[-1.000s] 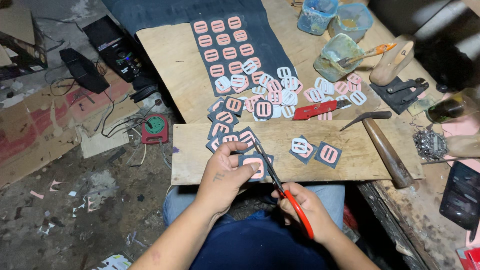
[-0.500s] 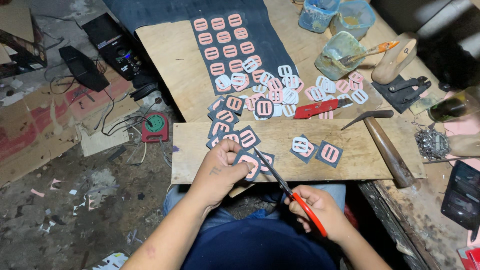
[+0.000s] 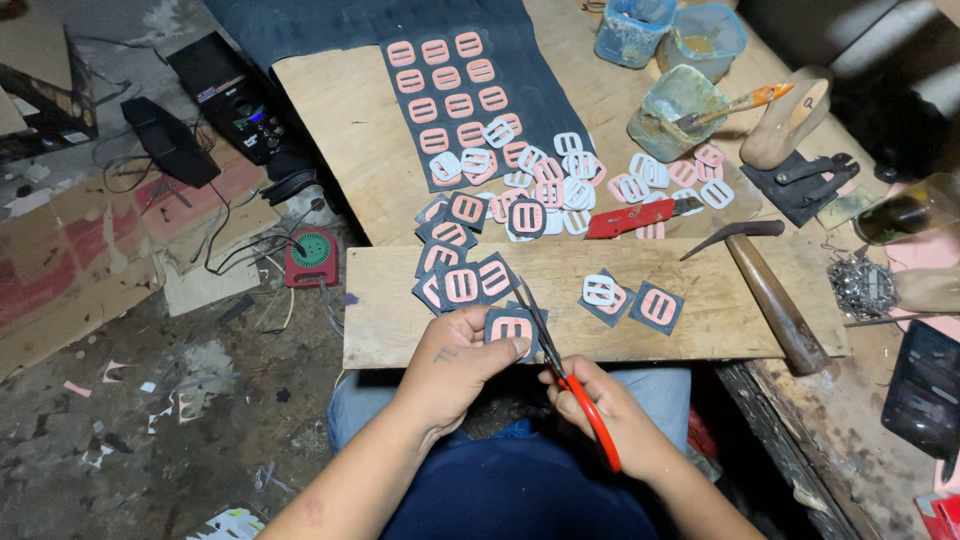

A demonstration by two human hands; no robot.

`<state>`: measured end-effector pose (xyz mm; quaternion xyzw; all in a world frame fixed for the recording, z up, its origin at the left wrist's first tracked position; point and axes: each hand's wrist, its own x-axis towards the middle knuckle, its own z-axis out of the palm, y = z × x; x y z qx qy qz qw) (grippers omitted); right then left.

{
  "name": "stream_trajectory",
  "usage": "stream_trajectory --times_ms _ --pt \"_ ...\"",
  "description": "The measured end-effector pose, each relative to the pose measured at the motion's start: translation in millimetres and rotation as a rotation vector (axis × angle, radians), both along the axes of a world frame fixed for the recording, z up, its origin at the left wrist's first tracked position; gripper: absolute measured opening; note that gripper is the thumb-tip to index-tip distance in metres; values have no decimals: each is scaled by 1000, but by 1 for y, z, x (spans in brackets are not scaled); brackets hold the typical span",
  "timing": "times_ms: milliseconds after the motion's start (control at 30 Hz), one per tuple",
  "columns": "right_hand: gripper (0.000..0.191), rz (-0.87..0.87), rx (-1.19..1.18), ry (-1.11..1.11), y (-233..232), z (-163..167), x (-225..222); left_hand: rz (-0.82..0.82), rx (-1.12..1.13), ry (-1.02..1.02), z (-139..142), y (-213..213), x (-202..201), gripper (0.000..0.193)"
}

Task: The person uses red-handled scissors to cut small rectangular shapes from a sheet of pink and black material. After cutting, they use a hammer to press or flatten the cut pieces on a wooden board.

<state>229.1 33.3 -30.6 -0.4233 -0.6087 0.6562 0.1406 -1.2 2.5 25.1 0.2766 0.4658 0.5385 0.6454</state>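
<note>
Dark fabric patch (image 3: 512, 328) with pink buckle, pinched in left hand (image 3: 455, 365) at plank (image 3: 400, 310) edge, looks light and floppy, so grip near the buckle while right hand (image 3: 590, 400) grasps red-handled scissors (image 3: 560, 370) mid-cut.

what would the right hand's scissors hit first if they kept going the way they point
Held by the right hand, the scissors point up and left across the plank. Probably first the dark square piece pinched by the left hand, then the pile beyond.
</note>
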Motion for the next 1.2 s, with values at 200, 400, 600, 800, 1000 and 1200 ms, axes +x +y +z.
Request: stream_trajectory --times_ms 200,400,600,800,1000,1200 --pt "33 -35 -152 138 2 -6 6 -35 24 -98 -3 0 -5 17" --pt "28 -8 -218 63 8 -6 23 -132 -37 -111 1 2 -17 22" --pt "24 -38 -272 25 6 -9 30 -118 -79 -128 5 1 -18 24" --pt "23 -74 -268 49 1 -13 31 9 -104 -72 1 1 -16 29" --pt "34 75 -223 200 -7 -14 22 120 -26 -140 -12 2 -7 26" --pt "37 43 -187 159 -4 -13 12 0 -44 -5 -22 -2 -3 27"
